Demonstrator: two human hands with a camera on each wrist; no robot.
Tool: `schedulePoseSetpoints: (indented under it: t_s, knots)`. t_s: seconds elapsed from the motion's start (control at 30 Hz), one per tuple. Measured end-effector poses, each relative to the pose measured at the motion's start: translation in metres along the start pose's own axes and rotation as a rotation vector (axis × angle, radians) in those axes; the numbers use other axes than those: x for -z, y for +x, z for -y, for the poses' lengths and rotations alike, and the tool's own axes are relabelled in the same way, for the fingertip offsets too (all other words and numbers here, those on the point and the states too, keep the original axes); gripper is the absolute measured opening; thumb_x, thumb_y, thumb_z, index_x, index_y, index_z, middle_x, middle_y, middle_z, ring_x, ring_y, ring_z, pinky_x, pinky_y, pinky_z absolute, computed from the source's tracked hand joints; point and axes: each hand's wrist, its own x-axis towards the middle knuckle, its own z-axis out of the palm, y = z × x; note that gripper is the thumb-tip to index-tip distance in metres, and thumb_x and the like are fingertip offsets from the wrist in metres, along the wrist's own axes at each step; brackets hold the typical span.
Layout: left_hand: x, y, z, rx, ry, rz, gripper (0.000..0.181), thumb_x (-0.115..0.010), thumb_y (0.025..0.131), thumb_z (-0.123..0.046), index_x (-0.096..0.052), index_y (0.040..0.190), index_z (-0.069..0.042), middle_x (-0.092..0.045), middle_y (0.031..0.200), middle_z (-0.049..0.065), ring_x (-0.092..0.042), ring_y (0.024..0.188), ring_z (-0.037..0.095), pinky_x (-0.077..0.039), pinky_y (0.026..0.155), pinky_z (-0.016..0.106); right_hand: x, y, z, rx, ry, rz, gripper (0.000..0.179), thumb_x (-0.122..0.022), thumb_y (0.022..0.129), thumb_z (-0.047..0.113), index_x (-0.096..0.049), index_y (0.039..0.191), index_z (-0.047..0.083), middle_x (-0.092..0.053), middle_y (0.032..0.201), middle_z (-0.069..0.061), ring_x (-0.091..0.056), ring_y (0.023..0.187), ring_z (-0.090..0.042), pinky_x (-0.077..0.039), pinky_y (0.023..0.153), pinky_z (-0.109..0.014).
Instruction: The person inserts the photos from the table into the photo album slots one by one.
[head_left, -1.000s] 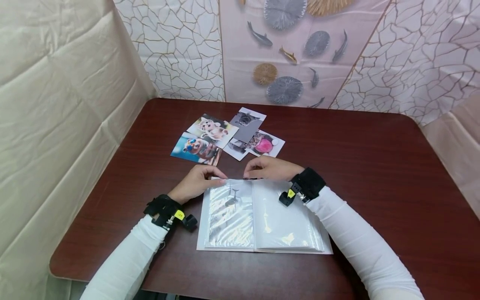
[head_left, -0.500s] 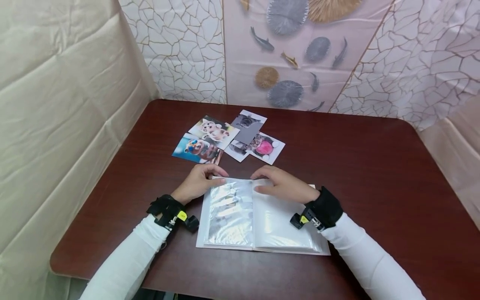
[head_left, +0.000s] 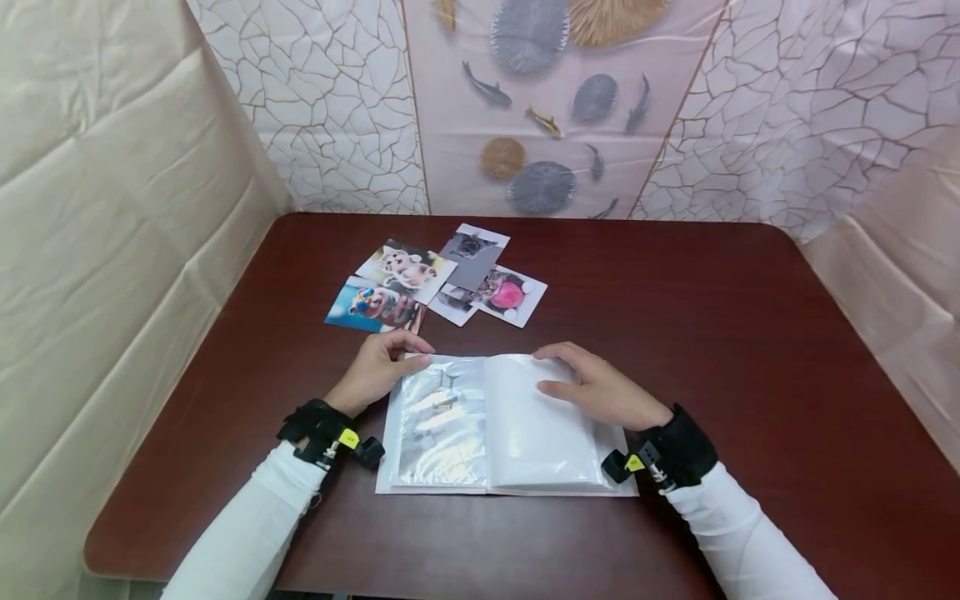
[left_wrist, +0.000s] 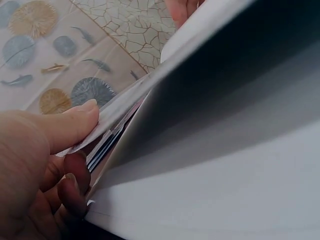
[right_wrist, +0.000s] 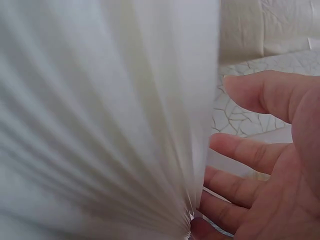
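A photo album [head_left: 528, 442] lies open on the table, with clear sleeves over its pages. Under glare, the left page [head_left: 442, 433] shows a faint glass-like picture; the right page looks white. My left hand [head_left: 375, 367] pinches the album's upper left corner, thumb on top and fingers beneath, as the left wrist view confirms around the page stack [left_wrist: 210, 170]. At the upper right of the album is my right hand [head_left: 603, 392], thumb spread from the fingers. In the right wrist view, its relaxed fingertips [right_wrist: 222, 145] are at the edge of the fanned pages [right_wrist: 110, 100].
Several loose animal photos overlap beyond the album: a blue one [head_left: 360, 304], a light one [head_left: 408, 267], a grey one [head_left: 476, 258] and one with a pink ball [head_left: 510, 296]. The brown table [head_left: 712, 333] meets patterned cloth [head_left: 540, 108] at the back.
My right hand has left the album's top middle and moved right to the right page's upper edge, its fingers opening out. The left hand keeps its hold on the corner. The head view has shifted slightly.
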Motion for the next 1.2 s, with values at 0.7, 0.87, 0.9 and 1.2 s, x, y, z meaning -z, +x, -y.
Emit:
schedulePoseSetpoints:
  t_s: [0.7,0.87,0.9,1.2]
  knots:
    - [0.032,0.038,-0.029,-0.021,0.394,-0.032,0.018,-0.069,0.098,-0.021,-0.074,0.108,-0.007,-0.071,0.098,0.012,-0.064,0.078,0.023,-0.052,0.065,0.028,0.011,-0.014,-0.016,-0.048,0.207,0.001,0.048,-0.066,0.099,0.029,-0.056,0.140,0.006,-0.054,0.144,-0.016,-0.045,0.137,-0.035,-0.036,0.116,-0.057]
    - [0.061,0.063,-0.041,0.015,0.531,-0.079,0.021,-0.066,0.100,-0.021,-0.071,0.111,-0.004,-0.070,0.097,0.017,-0.063,0.081,0.029,-0.049,0.067,0.029,0.012,-0.014,-0.017,-0.041,0.223,0.015,0.046,-0.065,0.100,0.028,-0.057,0.139,0.006,-0.055,0.143,-0.016,-0.046,0.136,-0.034,-0.035,0.116,-0.057]
    - [0.066,0.067,-0.042,0.026,0.554,-0.085,0.021,-0.065,0.100,-0.021,-0.071,0.112,-0.004,-0.069,0.099,0.018,-0.063,0.083,0.029,-0.049,0.069,0.030,0.012,-0.014,-0.018,-0.036,0.225,0.015,0.045,-0.065,0.100,0.028,-0.057,0.138,0.006,-0.055,0.143,-0.016,-0.046,0.136,-0.034,-0.036,0.116,-0.056]
    - [0.084,0.090,-0.042,0.210,0.676,-0.109,0.044,-0.063,0.100,-0.034,-0.060,0.129,0.000,-0.061,0.121,0.024,-0.056,0.106,0.037,-0.048,0.092,0.051,0.012,-0.015,-0.019,-0.041,0.227,0.012,0.043,-0.065,0.100,0.025,-0.057,0.138,0.007,-0.056,0.141,-0.015,-0.046,0.135,-0.034,-0.036,0.117,-0.055]
